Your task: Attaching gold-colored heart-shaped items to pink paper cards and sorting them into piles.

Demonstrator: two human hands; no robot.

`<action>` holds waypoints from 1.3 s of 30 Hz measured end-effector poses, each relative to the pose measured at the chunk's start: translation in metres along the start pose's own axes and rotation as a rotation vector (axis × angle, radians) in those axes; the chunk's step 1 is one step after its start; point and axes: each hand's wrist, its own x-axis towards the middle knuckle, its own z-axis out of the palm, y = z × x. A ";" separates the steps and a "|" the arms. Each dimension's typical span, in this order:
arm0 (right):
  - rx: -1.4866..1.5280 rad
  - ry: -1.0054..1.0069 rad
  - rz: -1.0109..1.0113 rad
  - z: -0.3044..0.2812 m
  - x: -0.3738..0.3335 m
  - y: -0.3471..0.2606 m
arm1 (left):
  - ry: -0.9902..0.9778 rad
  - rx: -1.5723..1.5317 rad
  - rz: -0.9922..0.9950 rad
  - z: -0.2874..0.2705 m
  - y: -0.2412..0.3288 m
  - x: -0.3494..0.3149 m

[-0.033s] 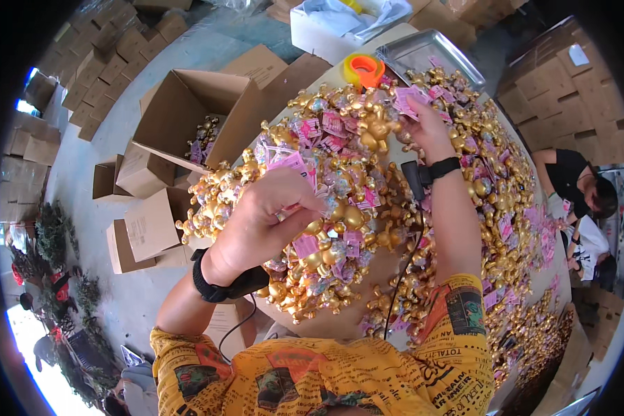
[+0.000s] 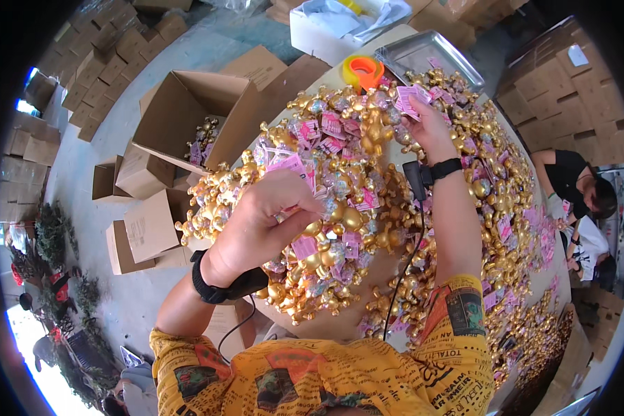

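My left hand [image 2: 274, 211] is closed in a pinch over a pile of shiny gold bear-like figures [image 2: 353, 218]. What its fingertips hold is hidden by the hand. Just beyond its knuckles a pink printed card [image 2: 288, 165] in clear wrapping sticks up. Farther right, my right hand [image 2: 431, 132] grips another pink printed card [image 2: 410, 100] between thumb and fingers, above the gold figures. Many figures in the pile carry pink tags and clear bags. Both my wrists wear black bands with dark devices and cables.
An orange and yellow tape roll [image 2: 364, 71] stands at the table's far edge, near a metal tray [image 2: 433, 59] and a white foam box [image 2: 312, 35]. An open carton [image 2: 180, 114] on the left holds several figures. People [image 2: 579, 201] work at the right side.
My right hand and its pink card have shifted very slightly. My left hand stays in the same place, still pinched.
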 end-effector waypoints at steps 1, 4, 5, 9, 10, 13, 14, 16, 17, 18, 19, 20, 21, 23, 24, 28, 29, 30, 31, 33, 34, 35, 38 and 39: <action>-0.008 0.008 -0.027 0.005 -0.013 -0.009 | -0.012 -0.009 -0.006 0.000 -0.001 0.001; -0.042 -0.053 -0.036 -0.009 -0.014 -0.018 | -0.040 -0.008 0.036 0.002 -0.004 0.002; -0.039 -0.042 -0.025 -0.012 -0.016 -0.020 | -0.054 -0.010 0.038 0.003 -0.004 0.003; -0.063 -0.046 -0.052 -0.015 -0.026 -0.030 | -0.056 0.021 0.046 0.002 -0.002 0.002; -0.083 -0.054 -0.066 -0.017 -0.028 -0.033 | -0.042 0.009 0.043 0.004 -0.002 0.002; -0.105 -0.066 -0.087 -0.021 -0.032 -0.045 | -0.025 0.009 0.035 0.006 -0.004 0.003; -0.107 -0.075 -0.096 -0.019 -0.033 -0.047 | -0.019 0.026 0.030 0.005 -0.004 0.002; -0.088 -0.053 -0.130 -0.014 -0.033 -0.050 | -0.036 0.046 0.046 0.003 -0.001 0.003; -0.091 -0.064 -0.136 -0.011 -0.034 -0.053 | -0.052 0.043 0.043 0.002 0.000 0.002; -0.095 -0.077 -0.143 -0.007 -0.036 -0.054 | -0.066 0.041 0.040 0.001 0.001 0.000; -0.100 -0.086 -0.164 -0.005 -0.035 -0.054 | -0.061 0.043 0.043 0.001 0.000 0.001; -0.103 -0.092 -0.169 -0.002 -0.035 -0.053 | -0.069 0.036 0.061 0.002 -0.001 0.001; -0.097 -0.095 -0.172 0.001 -0.035 -0.052 | -0.077 0.029 0.080 0.001 -0.002 0.002; -0.113 -0.089 -0.163 0.010 -0.047 -0.051 | -0.079 0.043 0.090 0.001 0.001 0.001; -0.114 -0.090 -0.162 0.008 -0.046 -0.055 | -0.087 0.055 0.100 0.002 0.001 0.001; -0.278 -0.106 -0.244 0.000 -0.068 -0.080 | -0.110 0.121 0.115 0.002 0.005 0.000; -0.226 -0.076 -0.258 0.011 -0.086 -0.086 | -0.116 0.118 0.098 0.000 0.004 0.000; -0.174 -0.042 -0.272 0.018 -0.106 -0.089 | -0.125 0.115 0.089 -0.001 0.005 -0.001; -0.274 -0.136 -0.278 0.003 -0.117 -0.095 | -0.174 0.155 0.068 -0.003 0.009 0.000; -0.405 -0.210 -0.284 -0.021 -0.150 -0.106 | -0.289 0.256 0.067 -0.005 0.012 0.007; -0.465 -0.223 -0.270 -0.033 -0.167 -0.106 | -0.296 0.260 0.067 -0.007 0.015 0.010; -0.555 -0.226 -0.259 -0.045 -0.191 -0.108 | -0.359 0.266 0.008 -0.008 0.021 0.016; -0.790 -0.288 -0.117 -0.074 -0.256 -0.102 | -0.488 0.301 -0.073 -0.008 0.022 0.039; -0.769 -0.279 -0.055 -0.075 -0.274 -0.089 | -0.559 0.208 -0.252 -0.007 0.019 0.048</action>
